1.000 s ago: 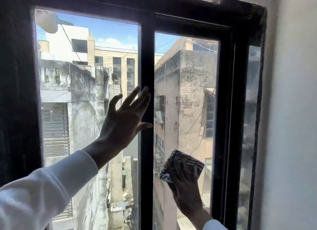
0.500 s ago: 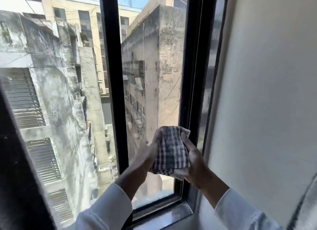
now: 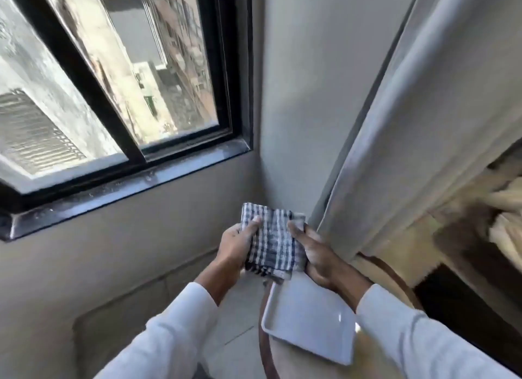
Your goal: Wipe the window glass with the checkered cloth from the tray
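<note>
Views: one, head-worn, wide-angle
Facing: steeply down into a room corner
Nearness: close over the left hand (image 3: 236,244) and right hand (image 3: 316,254) at frame centre
Window (image 3: 158,68): at 10 o'clock, tilted in frame
Tray (image 3: 308,316): at 6 o'clock
Curtain (image 3: 409,119): at 2 o'clock
Shared ground: none, single view

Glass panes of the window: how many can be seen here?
2. One glass pane sits left of the black middle bar, running out of the picture's left edge. The other glass pane sits right of it, reaching the frame beside the wall. More may lie outside the view.
</note>
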A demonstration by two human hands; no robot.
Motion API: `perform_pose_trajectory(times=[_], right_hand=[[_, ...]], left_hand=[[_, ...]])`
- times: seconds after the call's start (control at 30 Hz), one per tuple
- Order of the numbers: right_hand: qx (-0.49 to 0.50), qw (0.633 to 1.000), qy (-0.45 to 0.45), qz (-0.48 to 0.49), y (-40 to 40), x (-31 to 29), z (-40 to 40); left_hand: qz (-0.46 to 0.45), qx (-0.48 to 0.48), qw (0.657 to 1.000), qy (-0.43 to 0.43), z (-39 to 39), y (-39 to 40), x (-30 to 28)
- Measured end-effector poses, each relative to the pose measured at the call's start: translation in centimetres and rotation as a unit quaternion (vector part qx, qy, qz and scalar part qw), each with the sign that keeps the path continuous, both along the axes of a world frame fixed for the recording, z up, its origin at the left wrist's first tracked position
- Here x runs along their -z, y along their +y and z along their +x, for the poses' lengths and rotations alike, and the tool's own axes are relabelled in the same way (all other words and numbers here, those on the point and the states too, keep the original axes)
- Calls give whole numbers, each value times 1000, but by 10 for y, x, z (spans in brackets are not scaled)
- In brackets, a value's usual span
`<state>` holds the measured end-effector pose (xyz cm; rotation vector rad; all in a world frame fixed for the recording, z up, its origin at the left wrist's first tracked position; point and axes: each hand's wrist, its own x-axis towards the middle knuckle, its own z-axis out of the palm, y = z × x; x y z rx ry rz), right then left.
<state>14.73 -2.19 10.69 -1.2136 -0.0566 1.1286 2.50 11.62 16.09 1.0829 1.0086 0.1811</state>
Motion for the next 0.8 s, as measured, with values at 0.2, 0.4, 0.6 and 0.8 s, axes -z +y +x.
perform_pose_trajectory(times=[0.2,0.4,0.6,0.8], right_hand=[[16,969,-64,-237,-110,174,2],[12,917,-172,-359,-152,285,8],[-74,823,-311,-470,-165,337,-4],[-99,707,-500,-490,-171,313,-25]], left_hand=[[-18,57,990,130,-12,-93,215],[110,158,952,238,25,-127,335],[238,277,896,251,30,-147,375],[323,217,903,180,15,-147,352]])
